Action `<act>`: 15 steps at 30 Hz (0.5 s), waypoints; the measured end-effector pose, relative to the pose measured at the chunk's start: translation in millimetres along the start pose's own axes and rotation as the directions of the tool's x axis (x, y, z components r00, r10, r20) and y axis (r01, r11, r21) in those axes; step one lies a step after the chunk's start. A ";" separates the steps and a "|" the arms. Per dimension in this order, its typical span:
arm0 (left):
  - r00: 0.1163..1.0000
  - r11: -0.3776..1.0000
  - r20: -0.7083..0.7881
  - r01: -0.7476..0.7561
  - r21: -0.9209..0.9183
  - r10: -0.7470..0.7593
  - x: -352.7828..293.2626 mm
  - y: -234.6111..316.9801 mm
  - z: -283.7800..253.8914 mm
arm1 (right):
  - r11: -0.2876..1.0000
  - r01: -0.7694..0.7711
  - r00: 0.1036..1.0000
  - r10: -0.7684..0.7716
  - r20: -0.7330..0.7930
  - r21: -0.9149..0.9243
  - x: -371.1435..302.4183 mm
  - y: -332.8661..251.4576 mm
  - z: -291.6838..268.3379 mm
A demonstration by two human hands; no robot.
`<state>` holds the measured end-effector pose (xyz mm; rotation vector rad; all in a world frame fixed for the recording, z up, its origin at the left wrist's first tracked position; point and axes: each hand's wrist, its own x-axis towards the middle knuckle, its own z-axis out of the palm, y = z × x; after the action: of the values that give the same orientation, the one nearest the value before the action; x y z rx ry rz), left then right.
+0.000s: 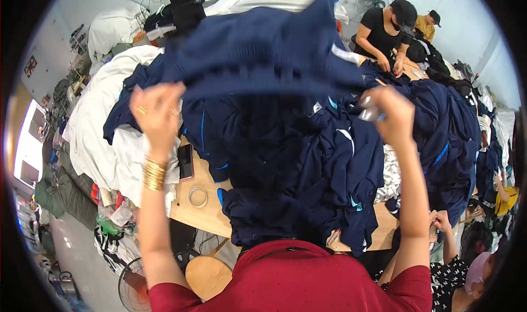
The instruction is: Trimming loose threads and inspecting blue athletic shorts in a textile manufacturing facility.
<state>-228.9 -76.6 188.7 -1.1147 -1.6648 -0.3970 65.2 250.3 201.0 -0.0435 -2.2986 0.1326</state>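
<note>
My left hand (158,114) and my right hand (391,114) are raised, closed on the two ends of a navy garment (263,48). A gathered, elastic-looking band runs along its lower edge, stretched between the hands; the cloth above is blurred by motion. Something small and silvery (371,113) shows at the fingers of my right hand, too smeared to name. Below lies a heap of navy garments (296,164) with white and light-blue trims, spread over the wooden table (200,205) in front of me.
White cloth (112,100) is piled at the left. A phone (186,161) and a clear tape roll (197,196) lie on the table. More navy garments (444,142) stand heaped at the right. A co-worker (381,35) handles cloth at the far right; another person (455,279) sits near right.
</note>
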 end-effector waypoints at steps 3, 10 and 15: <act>0.949 0.949 0.221 0.263 -0.173 -0.223 -109.5 46.2 35.6 | 0.996 -0.059 0.989 0.049 0.140 0.066 -85.2 -11.4 75.9; 0.699 0.780 0.600 0.596 -0.188 -0.389 -214.7 109.2 22.6 | 0.838 -0.507 0.853 0.454 0.259 0.202 -176.0 -36.8 103.2; 0.575 0.528 0.563 0.806 -0.267 -0.594 -200.8 111.7 16.5 | 0.469 -0.882 0.469 0.883 -0.023 0.035 -219.9 30.6 87.2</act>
<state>-142.5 -102.7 -23.2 -0.8147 -2.4869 -1.2886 146.9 257.2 -23.0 -1.2539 -1.9897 0.6848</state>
